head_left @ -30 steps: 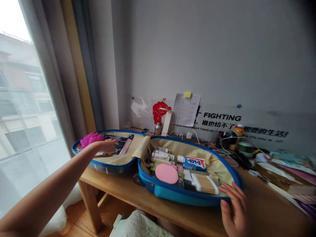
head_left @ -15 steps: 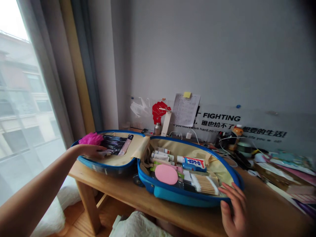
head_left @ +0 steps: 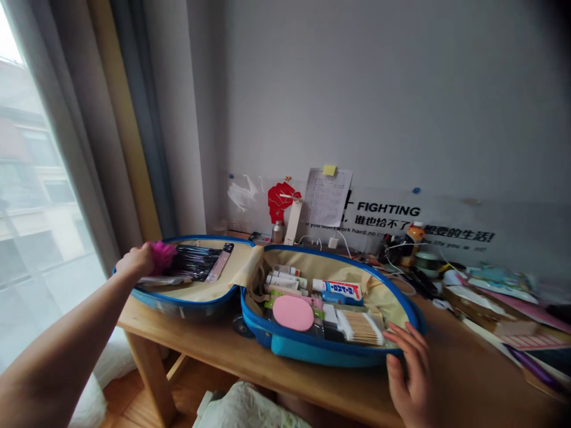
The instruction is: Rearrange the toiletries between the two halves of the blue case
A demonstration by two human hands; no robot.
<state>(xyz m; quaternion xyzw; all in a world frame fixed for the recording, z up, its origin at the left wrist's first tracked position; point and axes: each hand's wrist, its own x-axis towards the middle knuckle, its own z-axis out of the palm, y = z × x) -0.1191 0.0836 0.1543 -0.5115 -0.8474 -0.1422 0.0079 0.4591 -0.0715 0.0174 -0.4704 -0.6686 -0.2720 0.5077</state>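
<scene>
A blue suitcase point(head_left: 332, 343) lies open on a wooden table, its two lined halves side by side. At the far left, my left hand point(head_left: 137, 260) is closed on the edge of a magenta bath puff point(head_left: 161, 257), its fingertips partly hidden. Beside the puff lie a dark pack of slim sticks point(head_left: 196, 263) and a thin pale packet point(head_left: 166, 280). My right hand point(head_left: 411, 362) is open, its spread fingers touching the rim of the right half. That half holds a pink oval item point(head_left: 293, 313), cotton swabs point(head_left: 359, 327), a toothpaste tube point(head_left: 343, 289) and several white tubes point(head_left: 285, 280).
Behind the suitcase stand a small bottle point(head_left: 277, 230) and a white upright strip point(head_left: 293, 221), with white cables nearby. An orange bottle point(head_left: 414, 242), a green jar point(head_left: 427, 263) and papers crowd the right side. A curtain point(head_left: 147, 119) hangs at the left.
My left hand has moved left from beside the dark pack to the magenta puff and closed on it. My right hand stays at the rim. The view has shifted slightly right.
</scene>
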